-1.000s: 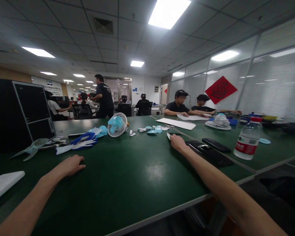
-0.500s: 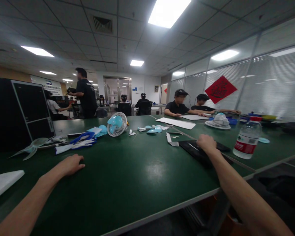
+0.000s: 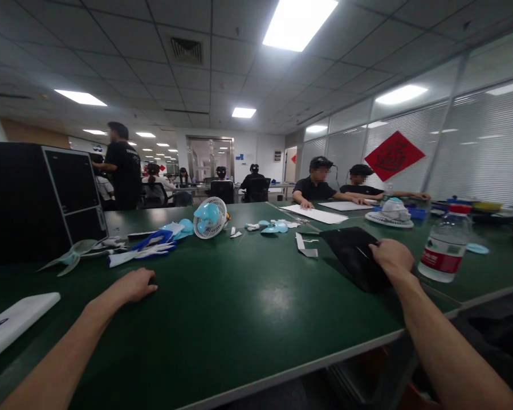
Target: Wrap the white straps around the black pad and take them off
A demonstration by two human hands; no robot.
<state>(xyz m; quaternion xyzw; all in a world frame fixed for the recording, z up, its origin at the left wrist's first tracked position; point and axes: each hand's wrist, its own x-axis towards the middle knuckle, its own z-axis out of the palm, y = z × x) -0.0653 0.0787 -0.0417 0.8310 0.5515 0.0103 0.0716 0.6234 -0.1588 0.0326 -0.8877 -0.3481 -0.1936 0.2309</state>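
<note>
My right hand (image 3: 394, 257) grips the right edge of a thin, limp black sheet (image 3: 351, 255), which may be a bag or pouch. Part of it is raised and tilted, and a short white line shows on its face. Resting on the green table (image 3: 239, 319), my left hand (image 3: 137, 285) holds nothing, its fingers lightly bent and the thumb apart. Beyond that hand lie blue-and-white gloves (image 3: 147, 250). A strip of grey and white scraps (image 3: 305, 246) is just left of the black sheet.
A water bottle (image 3: 444, 245) stands right of my right hand. A small fan (image 3: 211, 218) with blue blades sits mid-table among blue and white parts. A black cabinet (image 3: 79, 193) and a white slab (image 3: 21, 319) are on the left. Two co-workers sit across, near white boards (image 3: 314, 214).
My right hand has taken hold of the black sheet's edge and raised it from the table. My left hand stays resting on the table. The view has turned slightly left.
</note>
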